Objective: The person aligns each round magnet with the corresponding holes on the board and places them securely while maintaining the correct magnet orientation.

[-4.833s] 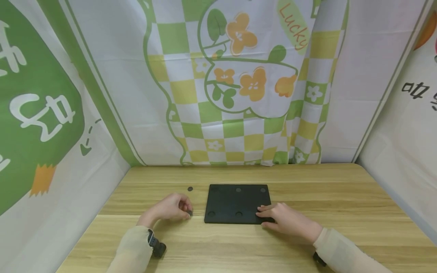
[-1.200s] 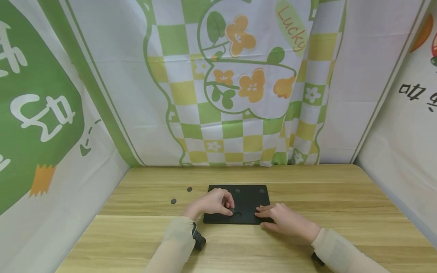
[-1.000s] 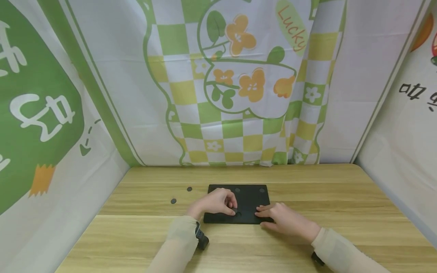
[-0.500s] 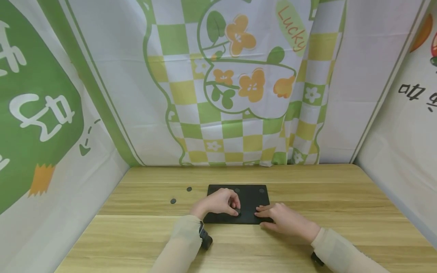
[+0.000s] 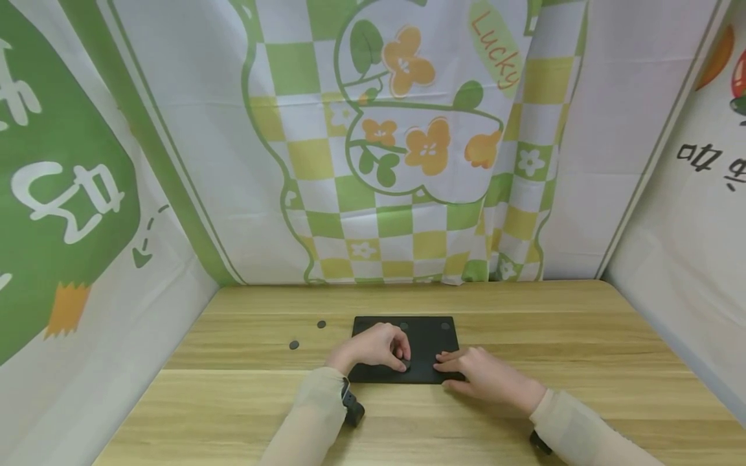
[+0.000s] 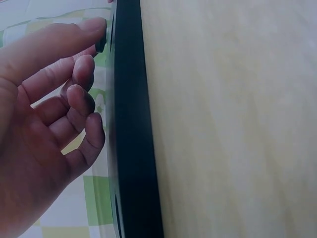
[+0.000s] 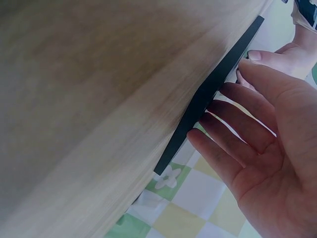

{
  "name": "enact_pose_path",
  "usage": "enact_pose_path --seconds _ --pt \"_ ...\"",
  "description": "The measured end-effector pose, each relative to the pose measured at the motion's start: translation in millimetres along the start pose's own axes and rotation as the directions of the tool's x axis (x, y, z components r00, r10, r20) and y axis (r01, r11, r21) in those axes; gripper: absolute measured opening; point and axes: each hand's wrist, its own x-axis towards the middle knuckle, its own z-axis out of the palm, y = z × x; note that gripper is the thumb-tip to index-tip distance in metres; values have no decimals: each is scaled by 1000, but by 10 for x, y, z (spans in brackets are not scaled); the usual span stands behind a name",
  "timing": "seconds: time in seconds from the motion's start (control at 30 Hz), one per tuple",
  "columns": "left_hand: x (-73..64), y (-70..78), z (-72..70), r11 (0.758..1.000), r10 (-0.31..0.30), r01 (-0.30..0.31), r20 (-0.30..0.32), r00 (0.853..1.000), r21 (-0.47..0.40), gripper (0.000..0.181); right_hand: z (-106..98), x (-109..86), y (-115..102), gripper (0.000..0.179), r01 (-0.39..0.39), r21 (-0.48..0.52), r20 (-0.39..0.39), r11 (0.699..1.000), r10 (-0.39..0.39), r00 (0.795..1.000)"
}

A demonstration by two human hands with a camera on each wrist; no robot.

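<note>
A flat black rectangular board (image 5: 430,343) with round recesses lies on the wooden table. My left hand (image 5: 377,344) is over its front middle part, pinching a small dark disc (image 5: 406,365) between thumb and index finger. In the left wrist view the disc (image 6: 101,43) is seen edge-on at the board's surface; the other fingers curl loosely. My right hand (image 5: 486,374) rests on the board's right front corner, fingertips on top and thumb by the front edge. Round spots (image 5: 445,326) show along the board's back. The board's left part is mostly hidden by my left hand.
Two loose dark discs lie on the table left of the board: a farther disc (image 5: 322,324) and a nearer disc (image 5: 294,345). The wooden table (image 5: 233,401) reaches back to a patterned curtain (image 5: 402,249), with cloth walls on both sides.
My left hand has moved from the table left of the board to over its front middle, carrying a disc, then lowered it slightly. The right hand has stayed on the board.
</note>
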Motion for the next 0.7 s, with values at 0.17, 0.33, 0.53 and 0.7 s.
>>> enact_pose_path --seconds 0.17,0.33,0.53,0.7 --pt "19 -34 12 1000 17 -17 2 1000 13 13 3 1 2 33 -4 6 6 1000 4 1000" --pt "27 -61 24 999 39 -39 0 999 30 14 10 -1 9 33 0 12 1 1000 0 1000" --pt "35 -61 32 997 55 -55 -1 998 51 14 6 -6 2 35 -8 13 5 1000 8 1000" --pt "32 -32 25 999 29 -29 0 1000 33 15 5 -7 1 34 -3 15 3 1000 3 1000"
